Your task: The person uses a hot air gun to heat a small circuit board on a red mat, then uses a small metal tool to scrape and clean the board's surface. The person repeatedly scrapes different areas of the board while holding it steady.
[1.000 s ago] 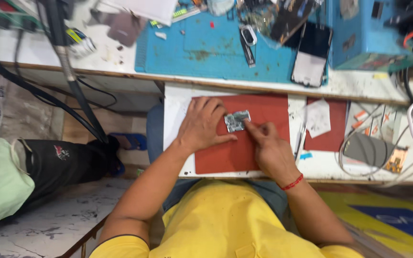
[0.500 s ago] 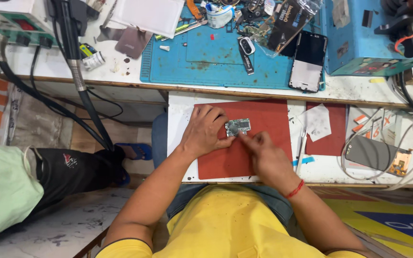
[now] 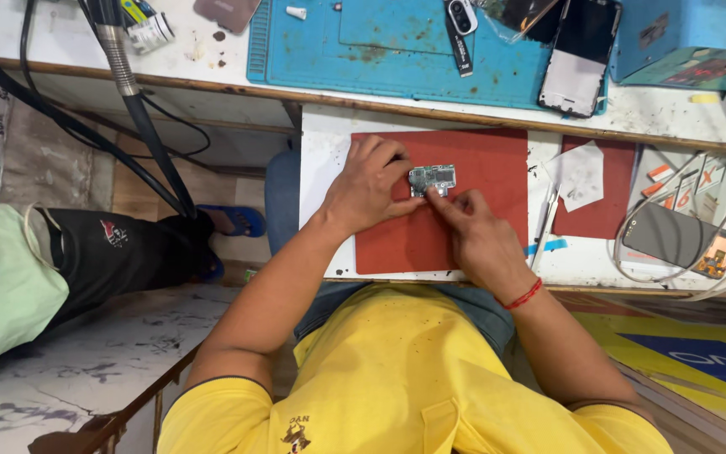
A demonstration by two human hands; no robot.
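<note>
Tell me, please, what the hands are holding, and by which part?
A small circuit board: left hand steadies its left edge, right hand presses its lower edge.

Bright, even overhead light, soft shadows, sharp centre, slight wide-angle bending at edges

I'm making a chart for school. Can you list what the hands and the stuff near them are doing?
left hand: fingers resting on the circuit board's left edge
right hand: fingertip pressing the board's lower edge
circuit board: small, greenish, flat on the red mat
red mat: on a white pull-out shelf
blue mat: on the bench above
phone: dark, lying on the blue mat's right end
</note>
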